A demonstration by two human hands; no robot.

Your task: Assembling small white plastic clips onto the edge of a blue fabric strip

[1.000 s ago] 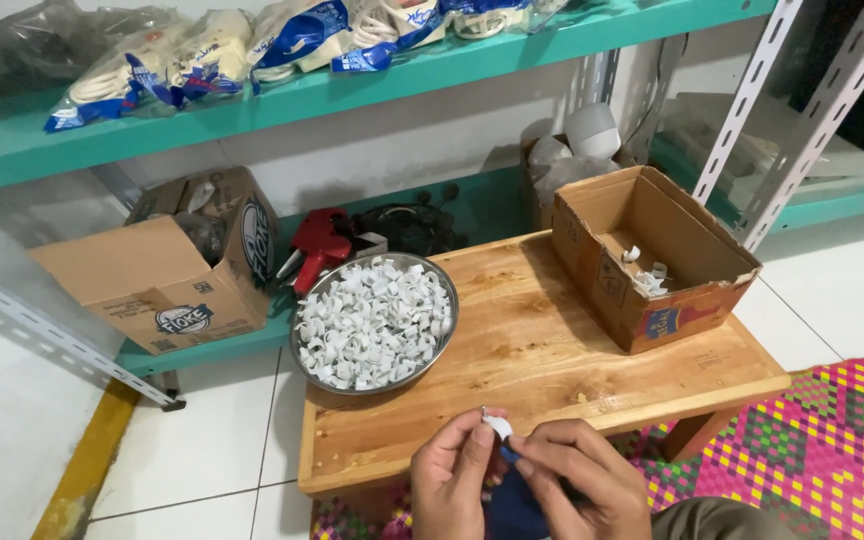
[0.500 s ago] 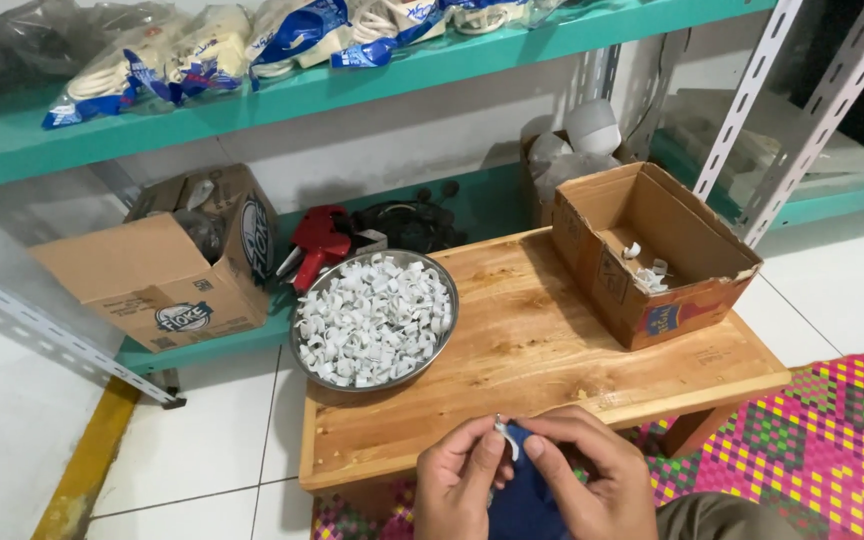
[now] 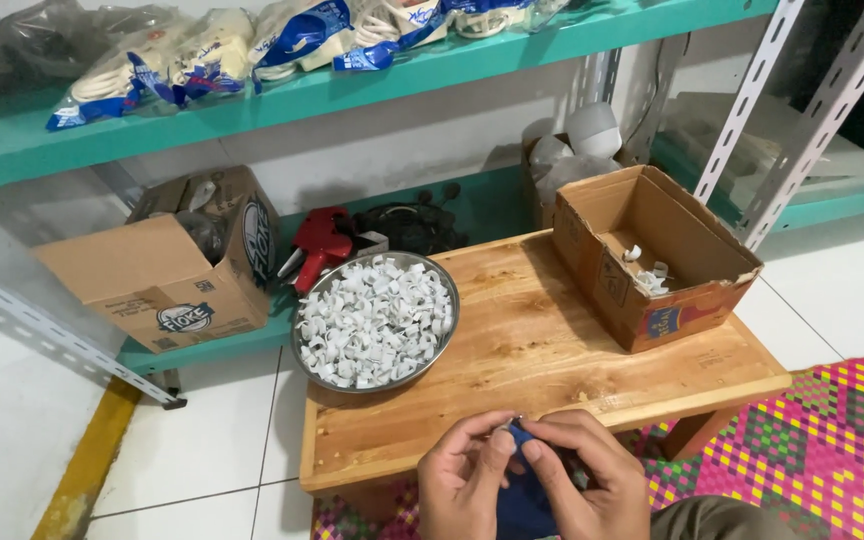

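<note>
A tiny pale piece [image 3: 509,424] sits pinched between the fingertips of both hands, right where thumbs and forefingers meet; it is too small to tell what it is. The left hand [image 3: 464,478] curls its fingers [image 3: 480,432] in from the left, the right hand [image 3: 584,478] curls in from the right, and the fingers of both are closed on the piece above a dark blue cloth [image 3: 524,500] that lies between the palms. The hands hover just in front of the near edge of the wooden bench [image 3: 552,350], not touching it.

Farther out on the bench, to the left, stands a round metal bowl [image 3: 376,320] heaped with small white clips. On the right end sits an open cardboard box [image 3: 649,255] with a few of the same white clips in its bottom. Beyond the bench, a low teal shelf carries a second cardboard box [image 3: 167,265] and a red tool [image 3: 318,248]. A woven mat [image 3: 812,440] in bright colours lies at the right.
</note>
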